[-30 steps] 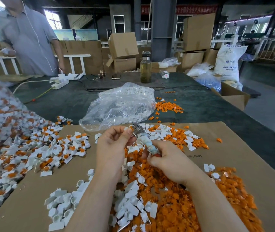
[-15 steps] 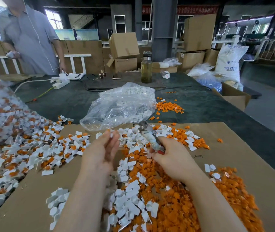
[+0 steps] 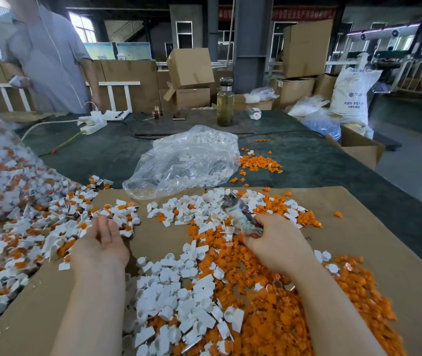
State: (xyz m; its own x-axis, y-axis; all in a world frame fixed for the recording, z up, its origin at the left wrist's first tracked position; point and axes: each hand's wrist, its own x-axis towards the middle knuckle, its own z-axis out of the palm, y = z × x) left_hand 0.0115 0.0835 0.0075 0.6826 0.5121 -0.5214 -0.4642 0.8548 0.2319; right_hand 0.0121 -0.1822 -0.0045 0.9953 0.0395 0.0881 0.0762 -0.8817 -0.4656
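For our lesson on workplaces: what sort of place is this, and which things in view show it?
Probably a factory floor for hand assembly: heaps of small white parts and orange parts on a cardboard sheet, stacked cardboard boxes behind, and a sack printed ABS resin.

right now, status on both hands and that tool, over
Left hand open, palm up, over the cardboard. Right hand grips the tape-wrapped tool. White parts and orange parts heaped round both hands.

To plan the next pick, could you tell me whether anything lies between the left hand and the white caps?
Nothing visible does: only bare cardboard lies between the open left hand and the white caps.
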